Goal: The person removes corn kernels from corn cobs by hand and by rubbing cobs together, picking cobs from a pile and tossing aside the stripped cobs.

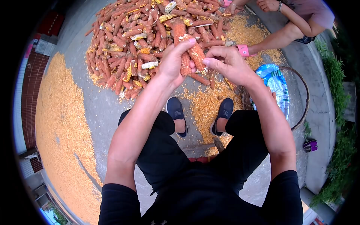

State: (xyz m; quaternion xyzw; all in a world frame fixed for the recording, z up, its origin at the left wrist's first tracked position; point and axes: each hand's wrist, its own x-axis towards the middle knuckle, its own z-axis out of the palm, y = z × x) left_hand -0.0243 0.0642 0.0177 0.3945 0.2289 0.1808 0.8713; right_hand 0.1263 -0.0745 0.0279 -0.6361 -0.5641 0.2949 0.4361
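My left hand [174, 62] is closed round a reddish corn cob [197, 55], its thumb lying along the upper end. A few pale kernels cling to this cob. A second cob [185, 64] lies just beneath it, partly hidden by my fingers. My right hand [230, 64] has its fingers curled, with the thumb tip pressed to the lower end of the upper cob. Beyond both hands rises a big heap of mostly stripped cobs [127, 41], some with yellow kernels left on. Loose kernels [204, 103] lie on the ground between my shoes.
A broad spread of kernels [62, 123] covers the ground at left. At right stands a basket with a blue-and-white lining [277, 88] and a curved handle [308, 93]. Another person's arm [296, 17] and leg reach in at upper right. A purple item [310, 146] lies near the plants.
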